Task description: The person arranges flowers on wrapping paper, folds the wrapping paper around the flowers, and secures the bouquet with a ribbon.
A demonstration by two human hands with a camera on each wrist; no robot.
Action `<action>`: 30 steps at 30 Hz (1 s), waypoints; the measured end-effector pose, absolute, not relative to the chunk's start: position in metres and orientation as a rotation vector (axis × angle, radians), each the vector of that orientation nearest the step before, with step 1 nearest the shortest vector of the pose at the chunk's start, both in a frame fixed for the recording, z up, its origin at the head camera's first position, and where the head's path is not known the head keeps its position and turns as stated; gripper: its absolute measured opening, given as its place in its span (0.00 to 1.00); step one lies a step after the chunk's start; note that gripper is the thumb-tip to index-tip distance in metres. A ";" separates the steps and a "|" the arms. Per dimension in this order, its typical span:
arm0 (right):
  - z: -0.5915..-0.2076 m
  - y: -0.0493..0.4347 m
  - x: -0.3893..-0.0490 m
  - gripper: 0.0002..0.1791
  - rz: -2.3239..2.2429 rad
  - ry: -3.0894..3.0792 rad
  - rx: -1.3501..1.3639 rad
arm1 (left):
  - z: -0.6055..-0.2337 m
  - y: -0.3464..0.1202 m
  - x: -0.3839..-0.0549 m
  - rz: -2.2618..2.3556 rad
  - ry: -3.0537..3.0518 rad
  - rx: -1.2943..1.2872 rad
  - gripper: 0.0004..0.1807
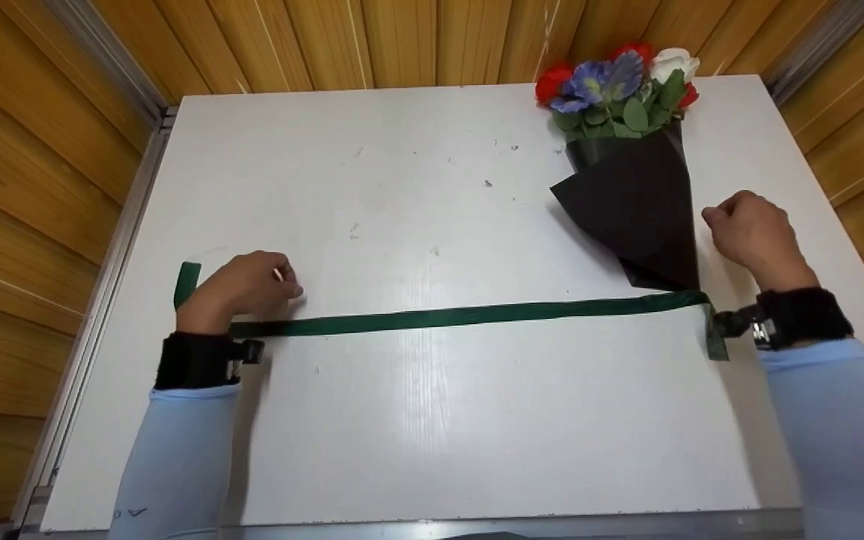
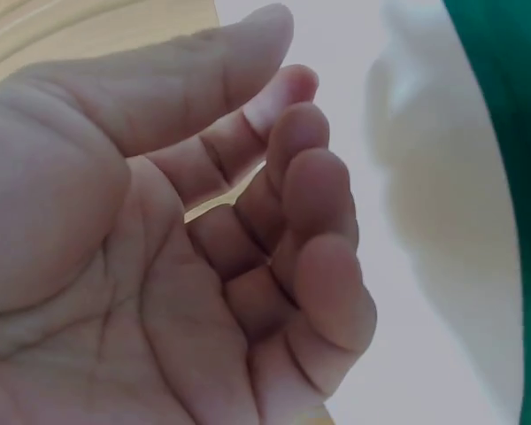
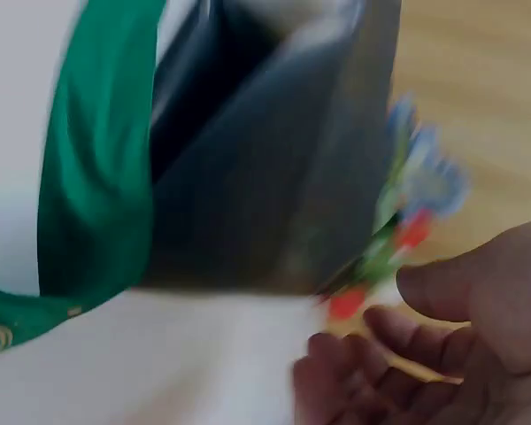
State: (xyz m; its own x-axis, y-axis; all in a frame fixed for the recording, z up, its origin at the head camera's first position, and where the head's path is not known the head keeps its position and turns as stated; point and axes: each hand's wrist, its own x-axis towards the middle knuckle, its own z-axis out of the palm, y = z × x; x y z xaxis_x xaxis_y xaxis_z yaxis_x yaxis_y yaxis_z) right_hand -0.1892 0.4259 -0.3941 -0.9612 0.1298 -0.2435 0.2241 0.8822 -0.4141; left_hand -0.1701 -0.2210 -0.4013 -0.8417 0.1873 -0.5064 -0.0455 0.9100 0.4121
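A long green ribbon (image 1: 432, 318) stretches across the white table between my wrists. Its left end (image 1: 187, 282) stands up beyond my left wrist, and its right end bends down beside the right wristband. Just above the ribbon is my left hand (image 1: 252, 283), its palm bare and fingers loosely curled in the left wrist view (image 2: 248, 230). My right hand (image 1: 753, 231) hovers right of the bouquet, fingers loosely bent around nothing. The bouquet lies with its black wrapping paper (image 1: 642, 202) toward me; its lower tip meets the ribbon. Red, blue and white flowers (image 1: 612, 79) top it.
The white table (image 1: 417, 420) has small scuffs and specks on its surface. Wood-plank panels (image 1: 402, 45) rise behind it and at both sides. A metal rail (image 1: 113, 300) runs along the left edge.
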 end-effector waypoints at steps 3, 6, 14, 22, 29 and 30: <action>-0.405 0.440 -0.203 0.46 -0.740 2.643 0.374 | -0.405 -0.207 -0.175 0.577 2.518 0.128 0.11; -0.410 0.436 -0.211 0.47 -0.799 2.519 0.397 | -0.409 -0.195 -0.177 0.582 2.506 0.156 0.11; -0.423 0.408 -0.232 0.34 -0.890 2.466 0.458 | -0.418 -0.180 -0.175 0.585 2.460 0.179 0.14; -0.424 0.387 -0.235 0.45 -1.159 2.349 0.631 | -0.421 -0.177 -0.174 0.611 2.452 0.160 0.16; -0.421 0.361 -0.240 0.47 -1.802 1.955 0.818 | -0.422 -0.175 -0.176 0.629 2.470 0.148 0.17; -0.421 0.357 -0.240 0.49 -1.867 1.895 0.849 | -0.422 -0.175 -0.176 0.633 2.469 0.148 0.17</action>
State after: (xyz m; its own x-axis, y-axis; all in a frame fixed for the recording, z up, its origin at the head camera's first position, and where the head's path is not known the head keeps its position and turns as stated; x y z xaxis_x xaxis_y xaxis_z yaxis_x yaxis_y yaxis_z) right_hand -0.2405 0.3575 -0.4212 -0.7606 0.1715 -0.6262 0.6286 -0.0464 -0.7763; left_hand -0.1764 -0.1748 -0.4224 -0.8259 0.2402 -0.5102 -0.0349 0.8812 0.4714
